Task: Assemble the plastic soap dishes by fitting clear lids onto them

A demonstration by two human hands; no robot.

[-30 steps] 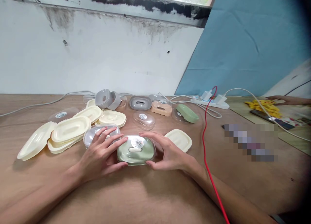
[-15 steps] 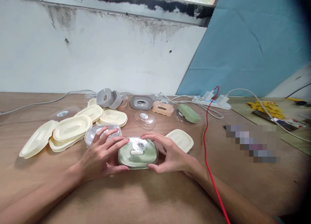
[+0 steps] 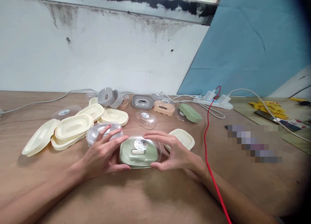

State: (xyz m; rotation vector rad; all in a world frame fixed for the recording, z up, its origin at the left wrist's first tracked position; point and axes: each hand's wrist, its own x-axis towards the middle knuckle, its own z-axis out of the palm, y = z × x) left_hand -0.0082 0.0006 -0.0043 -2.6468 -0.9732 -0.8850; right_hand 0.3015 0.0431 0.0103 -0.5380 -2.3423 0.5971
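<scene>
A green oval box with a clear lid [image 3: 139, 151] rests on the wooden table [image 3: 150, 198] in front of me. My left hand [image 3: 102, 154] grips its left side, thumb at the near edge and fingers over the far edge. My right hand [image 3: 173, 151] clasps its right side in the same way. A grey box under a clear lid [image 3: 103, 131] sits just behind my left fingers. A cream lid [image 3: 182, 138] lies beyond my right hand.
Several cream lids [image 3: 73, 127] are piled at the left. Grey [image 3: 142, 101], peach [image 3: 163, 107] and green [image 3: 190, 113] box parts and a clear lid [image 3: 146, 118] lie farther back. A red cable [image 3: 209, 165] runs down the right side. A power strip [image 3: 213, 102] with chargers sits by the wall.
The green box has shifted slightly right and tilted a little between my hands. Both hands keep their hold on it. A person's hand at the far right has left the view.
</scene>
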